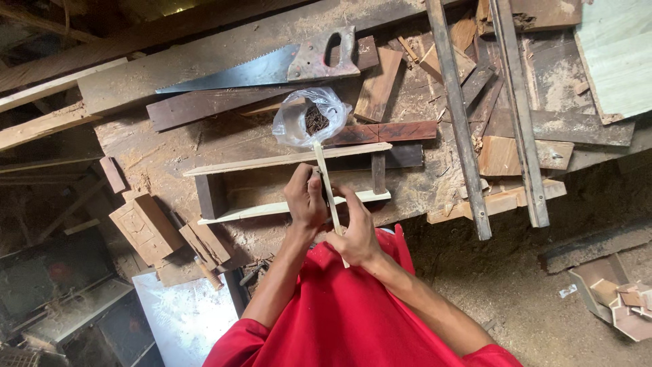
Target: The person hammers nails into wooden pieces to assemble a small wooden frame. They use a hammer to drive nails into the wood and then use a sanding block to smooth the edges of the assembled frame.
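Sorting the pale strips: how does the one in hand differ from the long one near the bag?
The held strip points away from the person, gripped by both hands; the long strip lies crosswise on the bench, untouched. The held one looks shorter. Both are thin pale wood.
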